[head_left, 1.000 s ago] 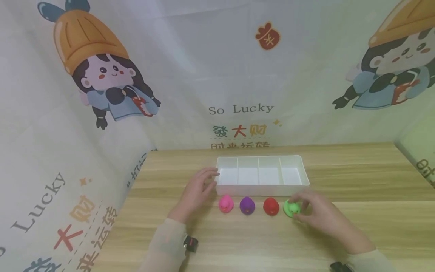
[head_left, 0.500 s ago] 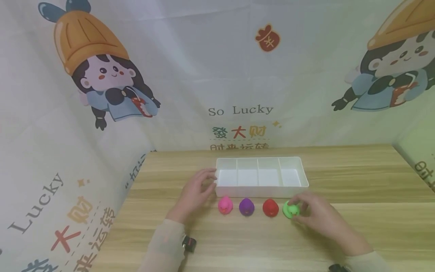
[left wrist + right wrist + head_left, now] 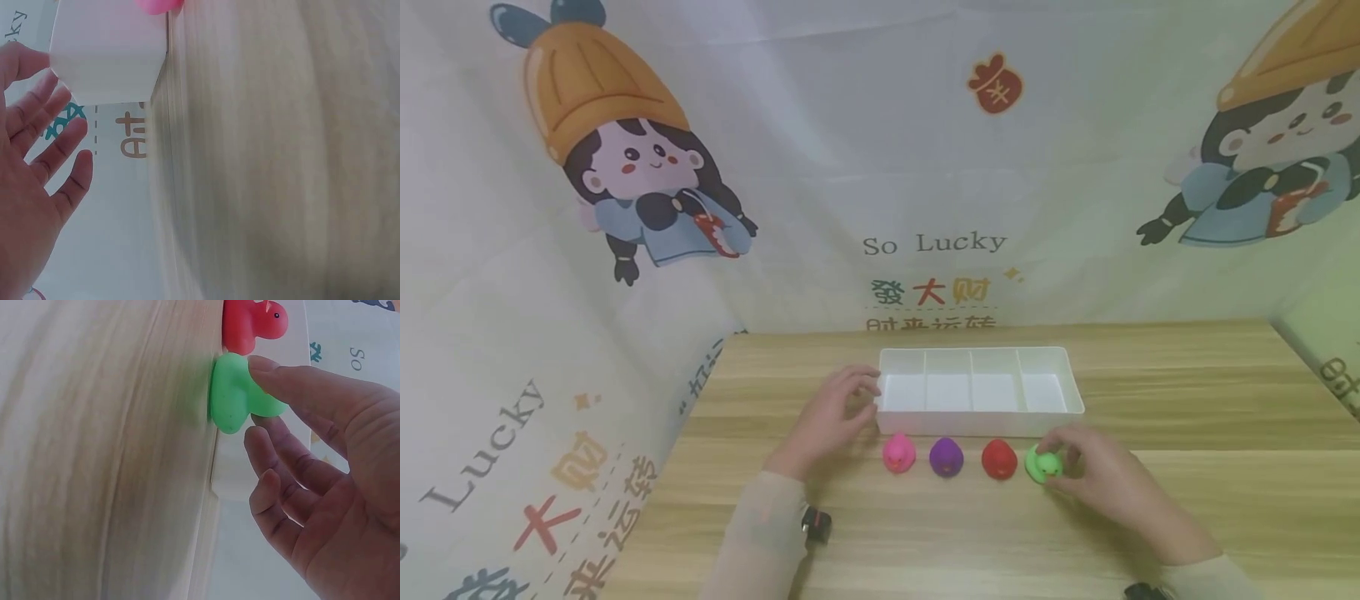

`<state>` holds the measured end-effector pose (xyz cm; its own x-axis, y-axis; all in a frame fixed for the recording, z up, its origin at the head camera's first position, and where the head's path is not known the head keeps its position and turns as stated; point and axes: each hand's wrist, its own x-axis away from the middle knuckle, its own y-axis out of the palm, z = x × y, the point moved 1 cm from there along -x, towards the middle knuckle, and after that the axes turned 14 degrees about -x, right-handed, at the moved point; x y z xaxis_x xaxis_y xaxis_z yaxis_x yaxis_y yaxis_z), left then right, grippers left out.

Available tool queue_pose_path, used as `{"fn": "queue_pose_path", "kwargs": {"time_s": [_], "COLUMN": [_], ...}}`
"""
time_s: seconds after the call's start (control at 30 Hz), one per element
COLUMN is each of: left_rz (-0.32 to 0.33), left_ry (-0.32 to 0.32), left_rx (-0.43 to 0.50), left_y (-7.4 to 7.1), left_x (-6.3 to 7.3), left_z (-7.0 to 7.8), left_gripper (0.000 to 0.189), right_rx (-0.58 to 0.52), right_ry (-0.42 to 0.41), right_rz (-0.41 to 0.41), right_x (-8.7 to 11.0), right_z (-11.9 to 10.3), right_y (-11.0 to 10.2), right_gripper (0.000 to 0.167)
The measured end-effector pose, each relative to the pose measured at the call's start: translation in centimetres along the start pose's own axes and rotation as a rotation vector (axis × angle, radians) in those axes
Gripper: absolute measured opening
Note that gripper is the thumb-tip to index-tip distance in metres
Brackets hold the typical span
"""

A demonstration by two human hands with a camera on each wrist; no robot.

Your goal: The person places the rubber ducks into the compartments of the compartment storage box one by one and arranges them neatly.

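Note:
A green rubber duck (image 3: 1042, 464) stands on the table at the right end of a row of ducks. My right hand (image 3: 1101, 471) pinches it between thumb and forefinger; in the right wrist view the other fingers (image 3: 272, 494) curl loosely beside it. Left of it come a red duck (image 3: 999, 459), a purple duck (image 3: 946, 457) and a pink duck (image 3: 898, 453). Behind the row sits a white tray (image 3: 981, 423) with several compartments. At the tray's left end my left hand (image 3: 827, 417) has its fingertips against the wall, fingers relaxed and spread.
The wooden table (image 3: 970, 533) runs out in front of the ducks and to both sides. A printed cloth backdrop (image 3: 850, 125) hangs behind the table and along its sides. Each sleeve carries a black wrist device, the left one (image 3: 817, 525) in fuller view.
Little differs. The right hand stays on the green duck, which has turned slightly. The left hand keeps its place at the tray's end, and the head view shifts slightly.

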<state>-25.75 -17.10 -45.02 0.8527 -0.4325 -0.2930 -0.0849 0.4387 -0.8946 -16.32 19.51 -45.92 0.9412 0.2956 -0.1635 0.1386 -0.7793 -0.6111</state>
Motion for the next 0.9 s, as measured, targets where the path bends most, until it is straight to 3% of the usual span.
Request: {"fn": "queue_pose_path", "kwargs": {"time_s": [0.23, 0.53, 0.9], "left_rz": [-0.011, -0.012, 0.001], "left_ry": [0.022, 0.023, 0.046], "left_rx": [0.014, 0.011, 0.031], "left_y": [0.5, 0.6, 0.4], "left_x": [-0.2, -0.2, -0.1], "left_z": [-0.1, -0.5, -0.6], "left_gripper": [0.021, 0.019, 0.019], "right_rx": [0.011, 0.004, 0.006], "right_ry": [0.002, -0.103, -0.159], "right_rz": [0.033, 0.071, 0.084], "right_x": [0.1, -0.1, -0.7], "right_z": [0.1, -0.6, -1.7], "right_y": [-0.2, -0.2, -0.5], "right_gripper": [0.038, 0.038, 0.035]}}
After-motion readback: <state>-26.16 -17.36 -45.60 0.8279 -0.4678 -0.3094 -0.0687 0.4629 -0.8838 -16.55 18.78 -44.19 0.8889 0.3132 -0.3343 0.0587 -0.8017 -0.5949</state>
